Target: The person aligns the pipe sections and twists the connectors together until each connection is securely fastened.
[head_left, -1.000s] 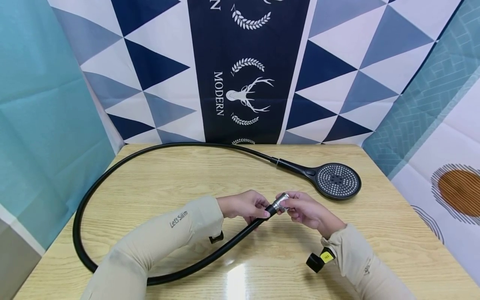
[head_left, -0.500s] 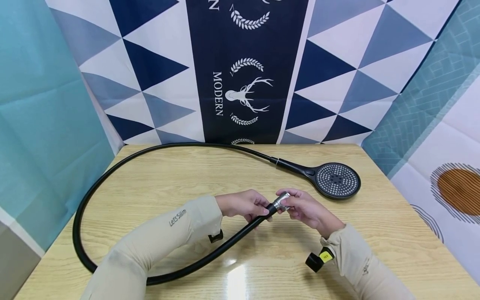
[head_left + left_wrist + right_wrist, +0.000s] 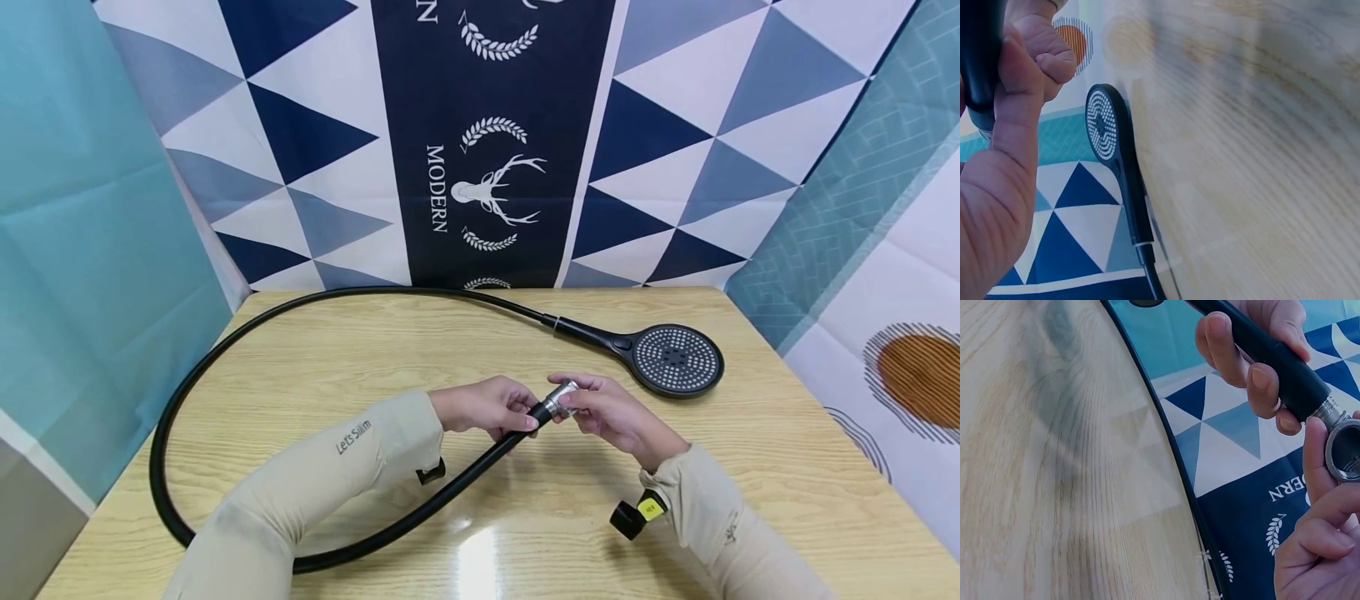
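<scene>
My left hand (image 3: 491, 407) grips the end of a black shower hose (image 3: 450, 492) near the middle of the table. Thumb and fingers wrap its thick black collar (image 3: 1297, 381). At that end, my right hand (image 3: 618, 418) pinches a silver metal fitting (image 3: 558, 398). Seen from the right wrist, this fitting has an open round mouth with threads inside, and its rim (image 3: 1332, 459) faces the camera. A short threaded neck (image 3: 1330, 411) shows between collar and fitting. Fingers hide part of the fitting.
The hose loops around the table's left side and back to a black hand shower (image 3: 677, 360) lying face up at the right. The wooden table (image 3: 360, 358) ends at patterned cloth walls (image 3: 487, 250). Small black devices (image 3: 628, 518) hang from the wrists.
Both hands keep their hold at nearly the same spot. My right fingers have shifted slightly on the metal fitting, the index finger reaching a little further up and left.
</scene>
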`<state>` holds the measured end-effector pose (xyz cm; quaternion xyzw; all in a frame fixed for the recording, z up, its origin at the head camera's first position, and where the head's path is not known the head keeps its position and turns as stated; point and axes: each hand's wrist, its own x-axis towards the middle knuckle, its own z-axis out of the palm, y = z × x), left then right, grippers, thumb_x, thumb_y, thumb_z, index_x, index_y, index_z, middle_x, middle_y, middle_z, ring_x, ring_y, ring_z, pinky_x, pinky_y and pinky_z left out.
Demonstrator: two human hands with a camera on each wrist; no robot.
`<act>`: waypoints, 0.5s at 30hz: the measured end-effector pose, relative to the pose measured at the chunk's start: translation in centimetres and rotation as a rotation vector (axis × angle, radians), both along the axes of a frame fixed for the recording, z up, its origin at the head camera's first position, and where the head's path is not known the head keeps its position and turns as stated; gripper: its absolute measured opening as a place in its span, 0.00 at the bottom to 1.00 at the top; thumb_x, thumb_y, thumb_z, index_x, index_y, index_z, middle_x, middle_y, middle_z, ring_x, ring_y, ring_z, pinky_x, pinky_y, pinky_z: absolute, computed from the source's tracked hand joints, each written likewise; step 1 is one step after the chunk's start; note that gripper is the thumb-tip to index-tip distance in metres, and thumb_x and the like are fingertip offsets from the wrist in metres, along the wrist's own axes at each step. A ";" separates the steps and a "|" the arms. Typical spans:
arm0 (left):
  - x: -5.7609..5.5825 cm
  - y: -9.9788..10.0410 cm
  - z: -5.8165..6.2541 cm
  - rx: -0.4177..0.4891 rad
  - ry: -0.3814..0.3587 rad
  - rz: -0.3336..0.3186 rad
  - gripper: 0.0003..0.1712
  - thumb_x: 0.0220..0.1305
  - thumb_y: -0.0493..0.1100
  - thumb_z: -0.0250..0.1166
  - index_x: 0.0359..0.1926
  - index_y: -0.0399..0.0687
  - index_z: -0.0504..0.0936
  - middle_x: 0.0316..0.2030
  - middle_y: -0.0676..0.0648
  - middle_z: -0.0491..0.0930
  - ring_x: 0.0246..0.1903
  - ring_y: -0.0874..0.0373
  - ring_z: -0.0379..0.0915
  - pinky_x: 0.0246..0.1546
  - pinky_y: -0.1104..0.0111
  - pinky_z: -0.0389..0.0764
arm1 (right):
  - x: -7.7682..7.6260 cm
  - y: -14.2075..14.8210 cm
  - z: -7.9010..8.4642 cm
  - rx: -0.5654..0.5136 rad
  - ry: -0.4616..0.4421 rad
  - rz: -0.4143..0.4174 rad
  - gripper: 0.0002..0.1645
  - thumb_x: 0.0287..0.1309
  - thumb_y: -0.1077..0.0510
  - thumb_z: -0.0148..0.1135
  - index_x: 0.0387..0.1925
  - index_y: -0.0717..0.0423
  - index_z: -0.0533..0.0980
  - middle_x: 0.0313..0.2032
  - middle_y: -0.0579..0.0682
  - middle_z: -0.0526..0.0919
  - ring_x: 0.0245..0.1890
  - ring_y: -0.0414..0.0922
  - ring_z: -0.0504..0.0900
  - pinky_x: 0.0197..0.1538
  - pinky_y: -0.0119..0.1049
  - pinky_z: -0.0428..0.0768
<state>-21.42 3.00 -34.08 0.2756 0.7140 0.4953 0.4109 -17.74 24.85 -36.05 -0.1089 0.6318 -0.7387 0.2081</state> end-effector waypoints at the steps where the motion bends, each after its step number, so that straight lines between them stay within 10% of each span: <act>1: 0.0 0.0 0.0 -0.002 0.003 0.005 0.09 0.69 0.31 0.55 0.46 0.29 0.74 0.29 0.46 0.75 0.20 0.57 0.74 0.24 0.69 0.78 | 0.0 0.0 0.1 -0.002 -0.003 -0.005 0.18 0.62 0.67 0.53 0.40 0.40 0.80 0.28 0.45 0.84 0.21 0.33 0.71 0.22 0.22 0.63; 15: -0.1 0.0 0.7 -0.094 -0.131 0.022 0.17 0.75 0.36 0.47 0.56 0.26 0.71 0.37 0.44 0.80 0.24 0.57 0.74 0.30 0.68 0.78 | 0.0 -0.2 0.0 0.057 -0.043 -0.049 0.15 0.63 0.65 0.51 0.40 0.42 0.78 0.25 0.45 0.83 0.17 0.32 0.67 0.20 0.22 0.61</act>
